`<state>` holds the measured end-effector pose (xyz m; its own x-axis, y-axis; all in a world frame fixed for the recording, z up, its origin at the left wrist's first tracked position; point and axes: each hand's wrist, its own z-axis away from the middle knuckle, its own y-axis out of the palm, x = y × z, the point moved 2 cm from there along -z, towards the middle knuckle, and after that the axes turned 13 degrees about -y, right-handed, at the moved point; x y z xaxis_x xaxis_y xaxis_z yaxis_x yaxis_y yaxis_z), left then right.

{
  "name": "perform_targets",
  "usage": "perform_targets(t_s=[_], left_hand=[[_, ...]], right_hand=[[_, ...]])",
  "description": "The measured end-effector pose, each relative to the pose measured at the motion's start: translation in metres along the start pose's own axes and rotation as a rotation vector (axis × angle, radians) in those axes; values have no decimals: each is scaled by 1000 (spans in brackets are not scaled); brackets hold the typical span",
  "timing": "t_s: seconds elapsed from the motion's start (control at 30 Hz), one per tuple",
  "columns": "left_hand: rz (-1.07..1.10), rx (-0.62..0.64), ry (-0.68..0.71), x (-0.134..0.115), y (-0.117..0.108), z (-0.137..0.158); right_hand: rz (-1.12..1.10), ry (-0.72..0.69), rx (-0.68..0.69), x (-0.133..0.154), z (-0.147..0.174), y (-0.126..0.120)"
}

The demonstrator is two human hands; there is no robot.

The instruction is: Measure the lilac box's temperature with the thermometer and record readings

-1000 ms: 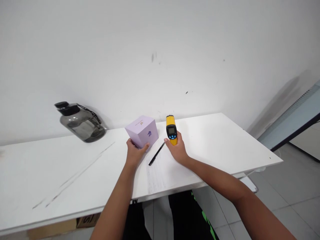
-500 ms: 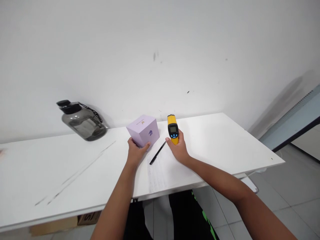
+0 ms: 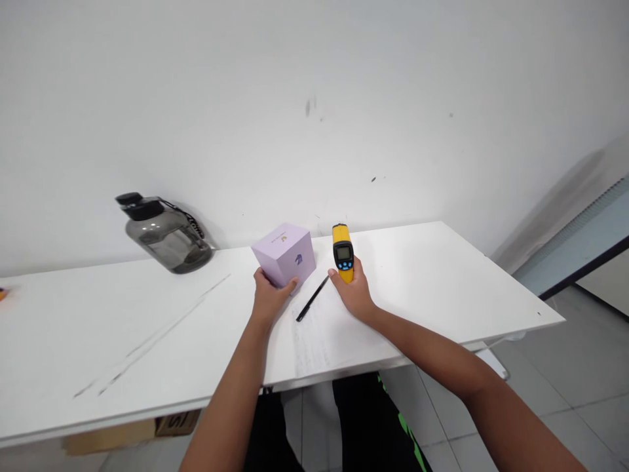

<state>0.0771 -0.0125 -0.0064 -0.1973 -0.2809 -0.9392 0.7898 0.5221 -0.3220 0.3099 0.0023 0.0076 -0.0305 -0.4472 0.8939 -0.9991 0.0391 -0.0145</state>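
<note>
My left hand (image 3: 271,293) grips the near side of a lilac cardboard box (image 3: 295,259), thumb on its front and fingers round its left. The box has a small dark print on one face and a gold mark on top. In my right hand (image 3: 357,293) is a yellow and black infrared thermometer (image 3: 343,246), held upright by its handle. Its small grey screen and blue buttons face me. Between my hands a black pen (image 3: 312,299) lies slanted on a sheet of paper (image 3: 312,344) with faint writing.
A dark see-through water bottle (image 3: 170,237) with a black cap and strap stands at the back left by the wall. Long dark scuffs run across the white table (image 3: 206,341). Under it sits a cardboard box (image 3: 177,423). An orange thing (image 3: 2,293) shows at the left edge.
The view has shifted slightly, so everything sits a little further right. An orange thing now shows more at the left edge. Both hands keep their holds.
</note>
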Motion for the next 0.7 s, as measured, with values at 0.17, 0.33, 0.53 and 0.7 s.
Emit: perform_targets(t_s=[0.17,0.33,0.53,0.7], left_hand=[[-12,-13,-5,1,0,-1],[-3,-19,19,5,0,-4],[-3,-21,34,10,1,-8],[-6,-12,26,10,1,-8]], right_hand=[[6,-18,5,0,0,0],[7,-14,4,-1,0,0],[15,-18,6,1,0,0],[13,-12,6,3,0,0]])
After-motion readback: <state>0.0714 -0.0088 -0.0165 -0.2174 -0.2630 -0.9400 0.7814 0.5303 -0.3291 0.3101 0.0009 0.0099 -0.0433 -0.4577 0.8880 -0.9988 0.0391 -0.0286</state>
